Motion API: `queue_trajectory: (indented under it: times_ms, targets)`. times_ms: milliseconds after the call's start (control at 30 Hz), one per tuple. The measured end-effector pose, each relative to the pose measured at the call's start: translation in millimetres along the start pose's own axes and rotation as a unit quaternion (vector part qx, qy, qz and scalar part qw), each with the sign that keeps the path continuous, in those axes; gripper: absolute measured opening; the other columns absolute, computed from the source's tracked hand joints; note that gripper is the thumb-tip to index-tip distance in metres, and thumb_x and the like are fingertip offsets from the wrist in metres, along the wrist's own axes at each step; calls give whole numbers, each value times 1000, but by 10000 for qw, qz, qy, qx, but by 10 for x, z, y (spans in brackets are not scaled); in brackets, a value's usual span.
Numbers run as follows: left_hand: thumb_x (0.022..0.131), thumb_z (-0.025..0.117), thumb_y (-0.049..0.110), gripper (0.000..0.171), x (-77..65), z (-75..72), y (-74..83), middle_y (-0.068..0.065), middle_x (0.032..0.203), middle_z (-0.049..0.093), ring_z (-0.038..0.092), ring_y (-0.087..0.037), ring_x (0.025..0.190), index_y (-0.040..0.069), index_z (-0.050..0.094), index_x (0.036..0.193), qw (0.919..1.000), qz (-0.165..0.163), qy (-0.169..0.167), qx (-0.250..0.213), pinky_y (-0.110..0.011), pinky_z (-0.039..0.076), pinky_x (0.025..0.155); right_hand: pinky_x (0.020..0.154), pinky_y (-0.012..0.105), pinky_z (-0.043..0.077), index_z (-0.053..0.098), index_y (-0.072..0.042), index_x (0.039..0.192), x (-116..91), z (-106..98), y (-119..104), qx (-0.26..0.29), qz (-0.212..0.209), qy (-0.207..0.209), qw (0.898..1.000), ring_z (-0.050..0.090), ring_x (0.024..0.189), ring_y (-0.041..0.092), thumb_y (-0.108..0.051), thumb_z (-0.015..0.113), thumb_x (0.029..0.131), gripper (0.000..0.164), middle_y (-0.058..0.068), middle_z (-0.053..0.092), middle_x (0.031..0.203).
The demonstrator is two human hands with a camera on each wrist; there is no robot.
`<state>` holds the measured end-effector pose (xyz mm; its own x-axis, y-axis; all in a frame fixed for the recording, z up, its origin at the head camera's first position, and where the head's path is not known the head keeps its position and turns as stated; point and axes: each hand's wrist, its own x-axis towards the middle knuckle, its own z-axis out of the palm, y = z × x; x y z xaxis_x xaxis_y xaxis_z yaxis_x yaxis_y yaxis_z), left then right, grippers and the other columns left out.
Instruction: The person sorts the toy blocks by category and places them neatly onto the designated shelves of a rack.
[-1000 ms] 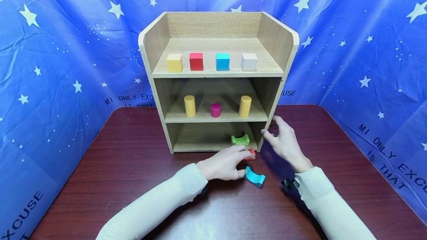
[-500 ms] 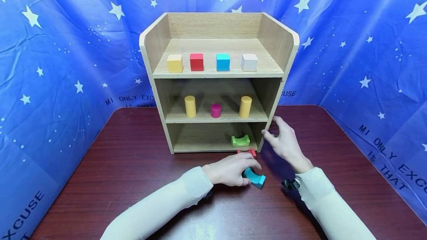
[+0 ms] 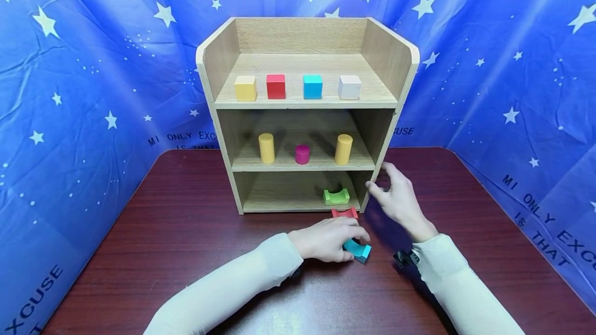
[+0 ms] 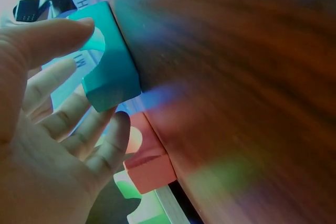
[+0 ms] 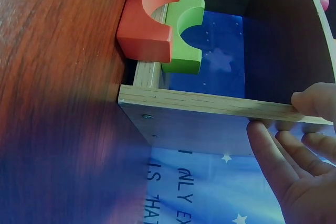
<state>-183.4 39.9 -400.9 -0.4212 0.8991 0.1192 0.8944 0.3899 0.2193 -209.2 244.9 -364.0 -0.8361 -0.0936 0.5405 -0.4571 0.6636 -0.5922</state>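
In the head view, my left hand reaches over a blue arch block on the table. Its thumb is on the near side, with curled fingers beyond; the left wrist view shows the thumb overlapping the blue arch block and fingers passing behind it. A red arch block stands just behind this hand, at the shelf's front. Inside the bottom compartment sits a green arch block. My right hand grips the right side panel of the wooden shelf, thumb inside and fingers outside.
Yellow, red, blue and white cubes line the top shelf. Two yellow cylinders flank a short magenta cylinder on the middle shelf. Blue starry cloth surrounds the dark red table.
My left hand has moved right and toward the near side, from beside the red arch block to around the blue one. The right hand keeps its place on the shelf panel.
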Motion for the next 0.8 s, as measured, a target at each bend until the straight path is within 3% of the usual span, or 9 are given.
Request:
queue_trajectory:
  times_ms: [267,500,800]
  targets:
    - [81,73,23,44,26,9,1,11,107,56,48,-4,101,27,58,123,9995,16,-213,218,-19,39,88,65,41,55,53,-2,122,4,-4,2,18,-19,23,10000,64,87,24,-11,68,85,40,14,66,99]
    - [81,72,22,44,40,15,-1,11,99,54,47,-4,94,29,58,122,9990,10,-308,322,-19,40,82,65,46,55,53,-2,122,5,2,16,-5,-38,30,10000,65,87,32,-11,68,85,41,16,64,100]
    - [81,72,21,46,53,9,14,12,97,53,47,-5,94,28,57,124,9982,-33,-491,339,-20,40,81,66,40,55,53,-1,122,8,10,27,-30,32,-1,10000,64,89,33,-11,68,86,41,16,64,100]
